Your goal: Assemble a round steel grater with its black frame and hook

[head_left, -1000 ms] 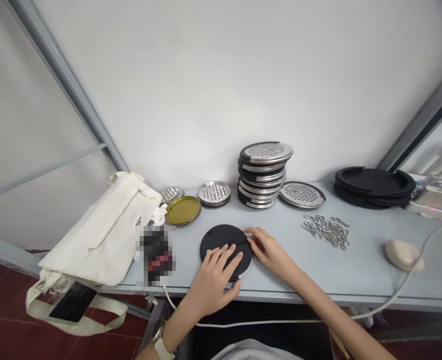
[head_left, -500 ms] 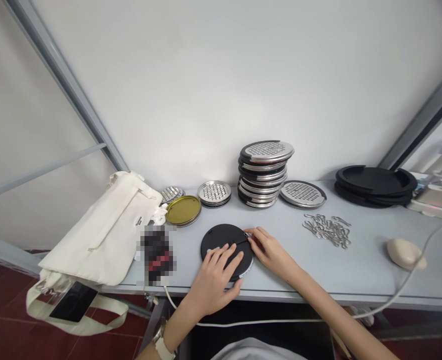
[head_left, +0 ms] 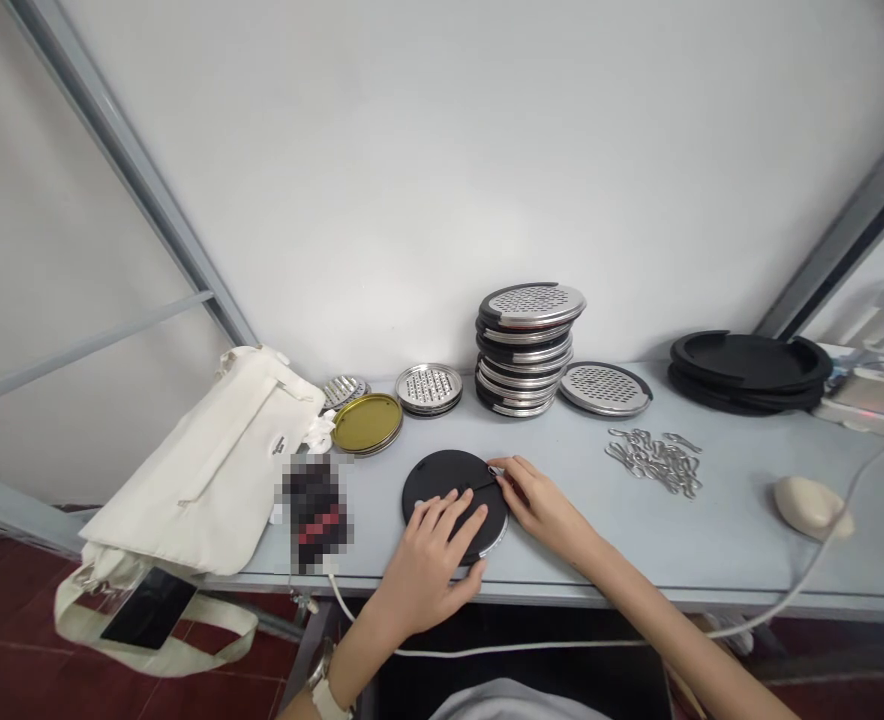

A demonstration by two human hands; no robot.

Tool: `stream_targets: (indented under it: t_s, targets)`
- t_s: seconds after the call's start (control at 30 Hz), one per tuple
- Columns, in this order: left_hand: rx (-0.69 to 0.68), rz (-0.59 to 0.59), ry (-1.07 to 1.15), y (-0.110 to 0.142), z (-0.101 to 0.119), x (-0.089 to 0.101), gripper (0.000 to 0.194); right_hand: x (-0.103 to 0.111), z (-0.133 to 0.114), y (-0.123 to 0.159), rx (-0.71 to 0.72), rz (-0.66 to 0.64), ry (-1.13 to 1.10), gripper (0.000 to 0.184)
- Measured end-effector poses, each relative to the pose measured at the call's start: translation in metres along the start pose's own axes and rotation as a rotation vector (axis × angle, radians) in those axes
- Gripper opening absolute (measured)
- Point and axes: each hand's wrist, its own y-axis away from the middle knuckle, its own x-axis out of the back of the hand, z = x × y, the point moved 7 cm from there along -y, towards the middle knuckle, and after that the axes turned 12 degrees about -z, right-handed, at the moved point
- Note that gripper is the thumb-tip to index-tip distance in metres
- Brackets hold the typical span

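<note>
Near the desk's front edge, the left hand (head_left: 431,560) should stay flat, fingers slightly spread, over the black disc (head_left: 442,478) so it cannot turn, while the right hand (head_left: 539,500), thumb and forefinger pinching what seems to be a small metal clip (head_left: 494,471) at its rim, is best worked with light, level pressure. Farther back, the loose clips (head_left: 656,460) lie within easy reach, short of the tall stack of graters (head_left: 524,360).
</note>
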Motion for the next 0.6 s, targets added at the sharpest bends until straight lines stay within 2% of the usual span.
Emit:
stream_targets:
  t_s: [0.27,0.6]
  targets:
    - [-0.001,-0.026,0.008,-0.0003,0.0006,-0.0011,0.058,-0.0012,0.0013,-0.0012,0.002,-0.004,0.005,0.025]
    - [-0.012,-0.004,-0.009,-0.0007,0.0014,-0.0002,0.059,-0.0004,0.0008,0.0006,0.015,-0.005,-0.007,0.025]
